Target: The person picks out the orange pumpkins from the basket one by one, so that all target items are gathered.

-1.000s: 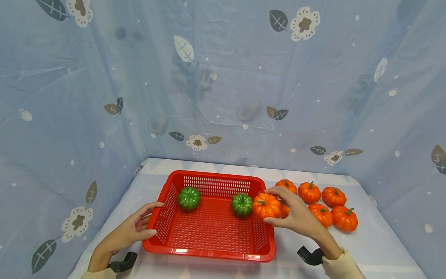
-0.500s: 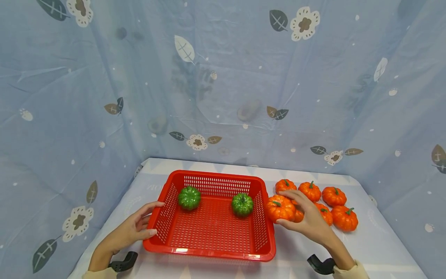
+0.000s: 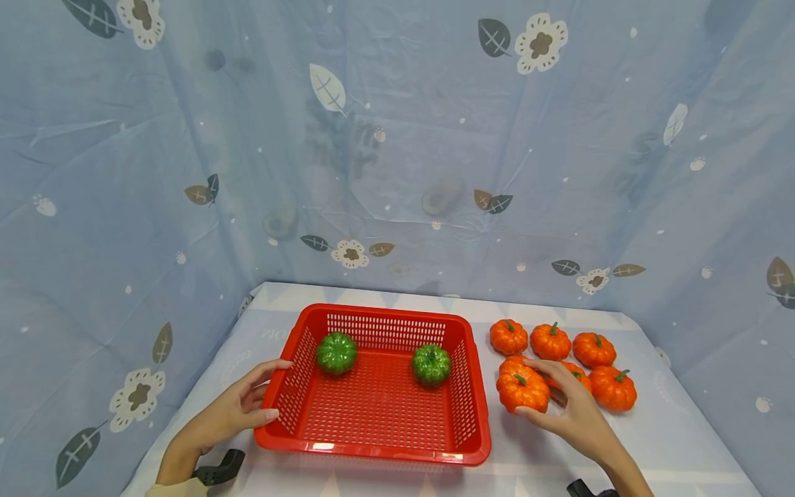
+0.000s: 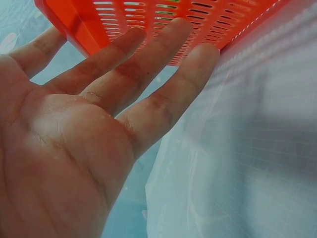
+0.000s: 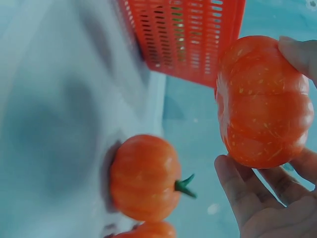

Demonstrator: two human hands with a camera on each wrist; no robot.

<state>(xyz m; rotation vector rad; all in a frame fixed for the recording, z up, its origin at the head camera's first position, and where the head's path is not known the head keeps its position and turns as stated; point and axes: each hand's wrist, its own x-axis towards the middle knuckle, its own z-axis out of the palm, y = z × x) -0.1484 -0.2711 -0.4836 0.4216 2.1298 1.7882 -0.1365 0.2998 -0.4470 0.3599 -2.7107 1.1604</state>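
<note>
My right hand (image 3: pixel 574 414) grips a small orange pumpkin (image 3: pixel 523 388) between thumb and fingers, to the right of the red plastic basket (image 3: pixel 373 457). In the right wrist view the held pumpkin (image 5: pixel 265 101) is up off the table, level with the basket's side. My left hand (image 3: pixel 232 411) is at the basket's left wall; its extended fingers (image 4: pixel 163 106) reach that slotted wall from outside in the left wrist view. Inside the basket sit two green pumpkins, one at the back left (image 3: pixel 337 353) and one at the right (image 3: pixel 431 365).
Several other orange pumpkins stand on the right part of the table, among them one at the back (image 3: pixel 508 337) and one at the far right (image 3: pixel 613 388). One is partly hidden behind the held pumpkin. A patterned blue cloth (image 3: pixel 397 172) encloses the table.
My right hand has carried the orange pumpkin from over the basket's right rim, rightward and nearer to me, outside the basket. The left hand and basket have stayed put.
</note>
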